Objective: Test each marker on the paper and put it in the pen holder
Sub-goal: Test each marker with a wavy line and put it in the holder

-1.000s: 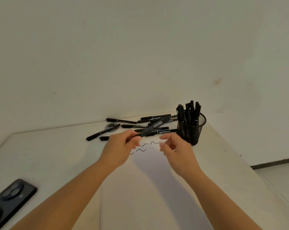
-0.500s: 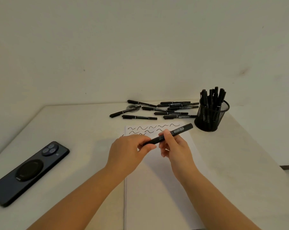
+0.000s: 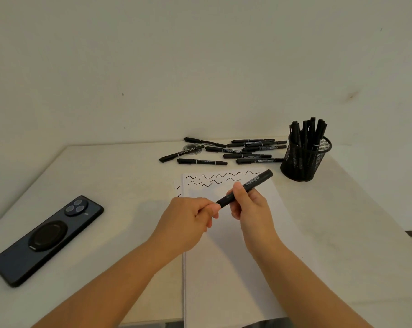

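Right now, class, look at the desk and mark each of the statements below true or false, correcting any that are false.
1. Both hands are on one marker. True: the right hand grips its barrel and the left hand pinches its near end.
2. The pen holder is empty. False: it holds many markers standing upright.
3. The paper already bears wavy test lines. True.
4. The phone lies on the paper. False: it lies on the table, left of the paper.
5. No loose markers remain. False: several lie beyond the paper.
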